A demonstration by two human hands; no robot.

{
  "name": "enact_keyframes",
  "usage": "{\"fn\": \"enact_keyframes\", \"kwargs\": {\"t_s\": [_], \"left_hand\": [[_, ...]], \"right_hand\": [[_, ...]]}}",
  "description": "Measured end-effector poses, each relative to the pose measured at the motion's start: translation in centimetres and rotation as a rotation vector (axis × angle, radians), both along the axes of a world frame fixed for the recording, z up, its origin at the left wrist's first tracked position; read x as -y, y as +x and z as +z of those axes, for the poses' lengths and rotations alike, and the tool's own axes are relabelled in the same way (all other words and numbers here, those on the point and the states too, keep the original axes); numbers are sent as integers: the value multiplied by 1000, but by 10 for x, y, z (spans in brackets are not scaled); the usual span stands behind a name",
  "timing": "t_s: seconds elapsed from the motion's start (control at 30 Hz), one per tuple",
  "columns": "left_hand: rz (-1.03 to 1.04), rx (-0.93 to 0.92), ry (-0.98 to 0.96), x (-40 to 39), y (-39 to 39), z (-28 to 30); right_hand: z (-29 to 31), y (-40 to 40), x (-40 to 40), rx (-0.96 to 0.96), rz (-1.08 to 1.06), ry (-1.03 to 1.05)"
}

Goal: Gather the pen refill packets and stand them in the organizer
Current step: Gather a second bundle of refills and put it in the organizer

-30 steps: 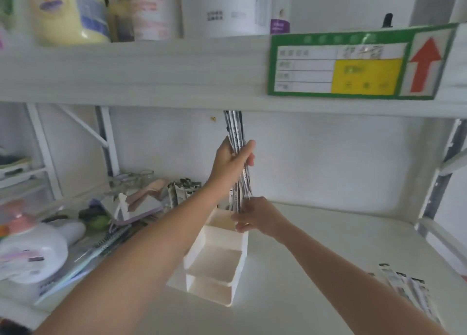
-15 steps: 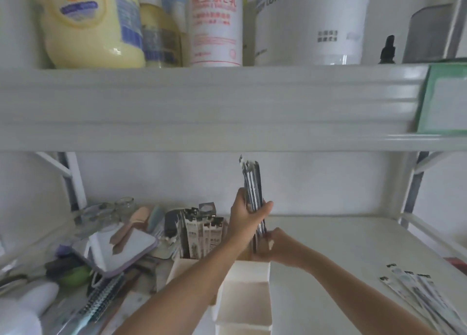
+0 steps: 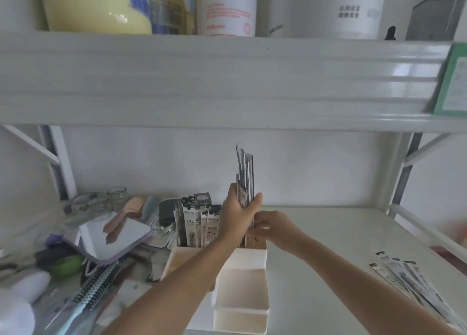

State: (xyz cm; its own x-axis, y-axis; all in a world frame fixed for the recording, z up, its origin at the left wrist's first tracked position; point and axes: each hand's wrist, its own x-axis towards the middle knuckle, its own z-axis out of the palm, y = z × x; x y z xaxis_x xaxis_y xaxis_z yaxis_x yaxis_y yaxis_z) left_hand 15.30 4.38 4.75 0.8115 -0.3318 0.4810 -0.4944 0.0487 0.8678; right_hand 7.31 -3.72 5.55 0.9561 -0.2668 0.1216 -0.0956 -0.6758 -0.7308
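My left hand [image 3: 239,215] grips an upright bundle of pen refill packets [image 3: 244,175], black and white strips, over the back compartment of a white stepped organizer [image 3: 241,294]. My right hand [image 3: 271,225] pinches the lower end of the same bundle just above the compartment's rim. Several more packets [image 3: 195,224] stand in the organizer's back-left compartment. Another loose pile of packets [image 3: 409,279] lies flat on the shelf at the right.
An upper shelf edge [image 3: 227,81] hangs low overhead, with bottles on it. Left of the organizer lie a purple-rimmed mirror [image 3: 111,236], glass jars [image 3: 101,200], a patterned brush [image 3: 96,286] and a white bottle [image 3: 17,301]. A shelf frame post [image 3: 404,180] stands at right.
The bundle has come down from near the upper shelf toward the organizer's back compartment, both hands still on it. My view has shifted so the organizer sits closer.
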Motion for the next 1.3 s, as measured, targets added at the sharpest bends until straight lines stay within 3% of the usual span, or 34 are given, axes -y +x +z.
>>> {"fn": "enact_keyframes", "kwargs": {"t_s": [0.13, 0.2, 0.27, 0.57, 0.77, 0.93, 1.3], "left_hand": [[-85, -115, 62, -1, 0, -13], [-179, -174, 92, -1, -2, -14], [-218, -173, 140, -2, 0, -17], [-30, -26, 268, -20, -1, -18], [10, -67, 238, -26, 2, -17], [12, -80, 98, -36, 1, -1], [14, -56, -5, -43, -2, 31]], "right_hand": [[-14, 3, 4, -52, -51, -237], [-15, 1, 4, -59, -70, -260], [-14, -2, 5, -103, -57, -244], [1, -3, -1, -121, 55, 2], [7, -7, -7, -65, 62, 111], [12, -7, -8, -82, 9, 183], [14, -4, -7, -116, -16, 158]]}}
